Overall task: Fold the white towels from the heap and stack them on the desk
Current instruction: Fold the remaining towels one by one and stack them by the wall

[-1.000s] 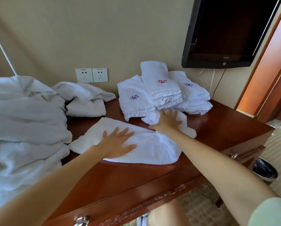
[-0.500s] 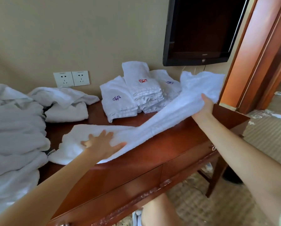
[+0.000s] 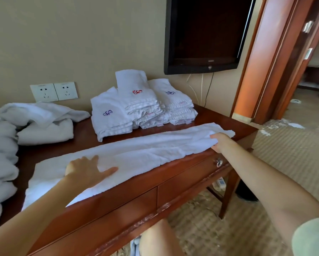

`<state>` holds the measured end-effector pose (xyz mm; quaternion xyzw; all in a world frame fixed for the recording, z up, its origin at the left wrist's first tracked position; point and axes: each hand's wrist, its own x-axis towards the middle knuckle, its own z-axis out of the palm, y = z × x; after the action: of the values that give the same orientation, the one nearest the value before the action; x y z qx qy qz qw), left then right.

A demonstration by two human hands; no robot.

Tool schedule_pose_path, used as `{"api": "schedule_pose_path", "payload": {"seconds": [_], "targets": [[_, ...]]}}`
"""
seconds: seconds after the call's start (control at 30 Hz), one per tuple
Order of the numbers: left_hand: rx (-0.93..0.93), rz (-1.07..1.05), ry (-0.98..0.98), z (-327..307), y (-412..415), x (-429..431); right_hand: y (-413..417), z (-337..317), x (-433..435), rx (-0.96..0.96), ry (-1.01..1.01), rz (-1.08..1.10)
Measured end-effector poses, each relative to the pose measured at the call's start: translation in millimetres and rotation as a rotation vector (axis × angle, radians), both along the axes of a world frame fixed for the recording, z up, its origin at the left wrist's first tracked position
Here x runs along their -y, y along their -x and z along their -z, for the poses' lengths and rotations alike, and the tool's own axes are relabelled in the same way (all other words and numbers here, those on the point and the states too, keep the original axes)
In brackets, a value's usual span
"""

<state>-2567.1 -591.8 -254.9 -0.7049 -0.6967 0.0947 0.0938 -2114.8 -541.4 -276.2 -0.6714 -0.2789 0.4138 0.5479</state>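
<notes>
Head view: a long white towel (image 3: 145, 152) lies stretched in a strip across the front of the table (image 3: 84, 143), its near edge running right along the table's front lip. The left hand (image 3: 86, 170) presses flat on the towel's left part, fingers spread, its grip released. The right hand (image 3: 220, 143) has its grip clenched on the towel's right end, close to the table's corner.

The likeliest trouble is slippage. With so much cloth at the lip, lifting the left palm too soon could let the strip slide toward the floor. The cloth looks rumpled along its middle, so folding it over now would probably trap creases and leave uneven edges. The folded stack (image 3: 142, 106) sits just behind, and a wide swing of the right end might knock its top towel askew. The heap (image 3: 1, 154) at the left waits untouched.
</notes>
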Motion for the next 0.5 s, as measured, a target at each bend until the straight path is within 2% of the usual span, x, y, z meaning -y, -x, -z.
{"api": "schedule_pose_path", "payload": {"seconds": [0.07,0.1,0.17,0.2,0.27,0.33,0.4,0.5], "targets": [[0.015,0.015,0.012,-1,1,0,16,-18,14,0.063,0.031,0.036],[0.026,0.03,0.015,-2,3,0,17,-19,15,0.159,0.063,0.108],[0.055,0.068,0.035,-6,8,3,23,-26,19,0.392,0.088,0.331],[0.078,0.088,0.052,-8,13,3,25,-27,19,0.576,0.056,0.357],[0.144,0.113,0.088,-12,24,6,26,-27,13,0.96,0.004,0.139],[0.236,0.128,0.071,-17,37,6,22,-30,9,1.245,0.01,-0.158],[0.282,0.145,0.089,-25,42,3,21,-36,7,1.38,0.024,-0.342],[0.273,0.218,0.241,-32,27,-4,22,-44,4,1.471,0.094,-0.555]]}}
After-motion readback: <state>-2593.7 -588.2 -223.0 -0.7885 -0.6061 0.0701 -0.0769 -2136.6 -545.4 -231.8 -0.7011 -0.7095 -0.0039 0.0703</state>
